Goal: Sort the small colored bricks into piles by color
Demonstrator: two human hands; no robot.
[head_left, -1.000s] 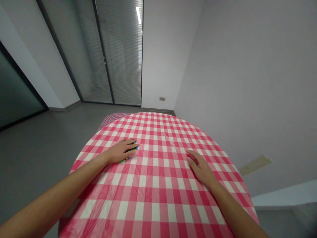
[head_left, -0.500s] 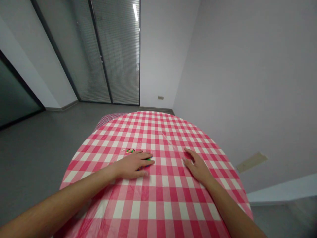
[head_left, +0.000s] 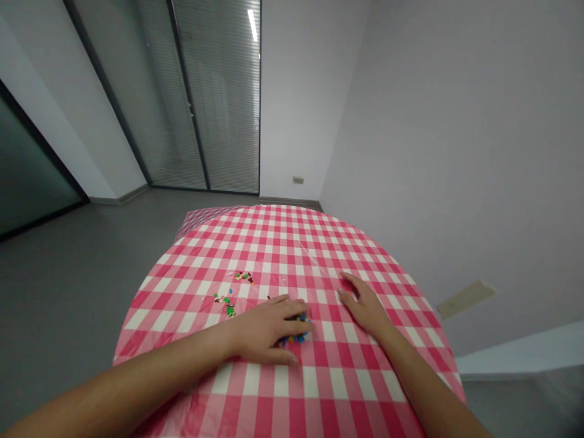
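Note:
My left hand (head_left: 269, 328) lies flat, fingers apart, over a pile of small toy bricks (head_left: 298, 328). Blue, green and yellow pieces show between its fingers; the rest of the pile is hidden beneath the palm. To the left of that hand, loose green, white and brown bricks (head_left: 225, 300) are scattered on the cloth. A smaller cluster of bricks (head_left: 244, 277) sits a little farther back. My right hand (head_left: 365, 308) rests on the right side of the table, thumb and fingers apart and curved, holding nothing.
A red-and-white checked tablecloth (head_left: 292, 243) covers the rounded table. Behind it stands a surface with a smaller-checked cloth (head_left: 198, 220). A white wall (head_left: 447, 152) runs close along the right, and a glass partition (head_left: 219, 109) stands at the back left.
My left hand has slid right and nearer to me over the brick pile, uncovering loose bricks on its left. The right hand stays in place.

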